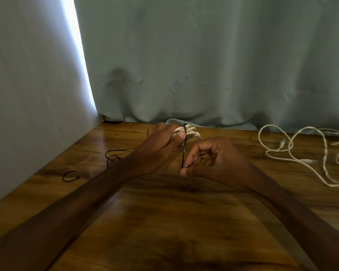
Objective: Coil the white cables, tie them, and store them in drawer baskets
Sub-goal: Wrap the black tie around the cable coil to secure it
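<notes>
A small coil of white cable (192, 132) sits in my left hand (159, 145), whose thumb presses across its loops. A thin black tie (184, 147) runs over the coil and down to my right hand (209, 159), which pinches its lower end between thumb and curled fingers. Both hands hover just above the wooden table (164, 222), near its far edge. Most of the coil is hidden behind my left fingers.
A loose tangle of white cables (305, 151) with connectors sprawls at the right of the table. Two more black ties (112, 155) (70, 176) lie at the left near a pale wall. A grey-green curtain (204, 65) hangs behind the table.
</notes>
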A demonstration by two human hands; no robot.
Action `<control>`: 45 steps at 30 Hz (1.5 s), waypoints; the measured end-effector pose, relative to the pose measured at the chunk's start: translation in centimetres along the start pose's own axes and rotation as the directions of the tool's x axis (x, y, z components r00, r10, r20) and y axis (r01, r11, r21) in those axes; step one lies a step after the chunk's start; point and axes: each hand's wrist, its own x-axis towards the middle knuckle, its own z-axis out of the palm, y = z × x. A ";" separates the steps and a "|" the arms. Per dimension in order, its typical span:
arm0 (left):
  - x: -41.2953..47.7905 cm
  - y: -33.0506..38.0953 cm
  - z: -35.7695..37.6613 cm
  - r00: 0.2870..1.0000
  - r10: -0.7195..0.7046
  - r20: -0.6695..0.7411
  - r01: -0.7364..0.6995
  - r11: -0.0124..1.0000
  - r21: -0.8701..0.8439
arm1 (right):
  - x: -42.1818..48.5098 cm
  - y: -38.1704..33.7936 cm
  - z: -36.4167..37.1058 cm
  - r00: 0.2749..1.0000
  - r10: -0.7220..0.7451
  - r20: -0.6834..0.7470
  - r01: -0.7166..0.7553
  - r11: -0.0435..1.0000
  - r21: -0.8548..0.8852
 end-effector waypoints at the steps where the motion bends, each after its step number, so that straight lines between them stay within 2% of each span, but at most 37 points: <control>1: 0.1 -0.1 0.1 1.000 0.000 0.010 -0.001 1.000 0.024 | 0.0 0.0 0.0 1.000 0.029 -0.004 -0.029 0.998 0.049; 5: 0.3 -0.2 0.4 1.000 0.025 -0.009 -0.023 0.991 0.135 | 0.3 -0.4 -0.5 0.992 0.122 -0.025 -0.112 0.962 0.251; 9: 0.4 -0.5 0.4 0.989 0.139 -0.058 -0.110 0.932 0.344 | 0.6 -0.8 -1.7 0.960 0.163 -0.226 -0.083 0.941 0.327; 12: 0.6 -0.6 0.7 0.966 0.256 -0.047 -0.205 0.860 0.467 | 0.8 -0.3 -1.7 0.922 0.197 -0.335 -0.112 0.960 0.257; 15: 0.6 -0.3 1.2 0.929 0.370 -0.019 -0.294 0.770 0.567 | 0.7 0.0 -1.5 0.918 0.236 -0.320 -0.187 0.966 0.177; 18: 0.7 -0.3 1.6 0.921 0.389 0.028 -0.320 0.712 0.626 | 0.7 0.0 -1.7 0.923 0.182 -0.340 -0.219 0.973 -0.074; 21: 0.7 -0.2 1.7 0.935 0.347 0.066 -0.310 0.714 0.628 | 0.7 0.0 -1.8 0.929 0.111 -0.353 -0.216 0.937 -0.275; 23: 0.7 -0.2 1.8 0.935 0.348 0.068 -0.308 0.703 0.641 | 0.6 -0.1 -1.9 0.931 0.146 -0.336 -0.236 0.940 -0.248; 25: 0.7 -0.2 1.7 0.932 0.356 0.072 -0.312 0.681 0.663 | 0.6 -0.1 -2.1 0.929 0.215 -0.301 -0.262 0.957 -0.127; 27: 0.8 -0.2 1.8 0.930 0.359 0.078 -0.316 0.673 0.669 | 0.6 -0.2 -2.4 0.930 0.240 -0.277 -0.271 0.959 -0.078; 33: 0.6 -0.5 2.4 0.926 0.371 0.072 -0.323 0.677 0.661 | 0.7 0.3 -2.0 0.937 0.214 -0.275 -0.276 0.938 -0.209; 38: 0.9 -0.5 2.8 0.933 0.356 0.054 -0.292 0.661 0.691 | 0.7 0.3 -1.4 0.953 0.067 -0.296 -0.192 0.888 -0.418; 40: 1.0 -0.3 2.7 0.945 0.325 0.038 -0.273 0.718 0.641 | 0.6 0.3 -1.0 0.947 0.002 -0.322 -0.159 0.872 -0.463; 42: 1.1 0.1 2.3 0.976 0.216 0.032 -0.201 0.828 0.523 | 0.6 0.4 -0.7 0.935 -0.046 -0.351 -0.136 0.869 -0.477; 45: 1.0 0.3 1.9 0.995 0.076 0.063 -0.093 0.929 0.358 | 0.6 0.2 -0.4 0.914 -0.122 -0.387 -0.083 0.878 -0.471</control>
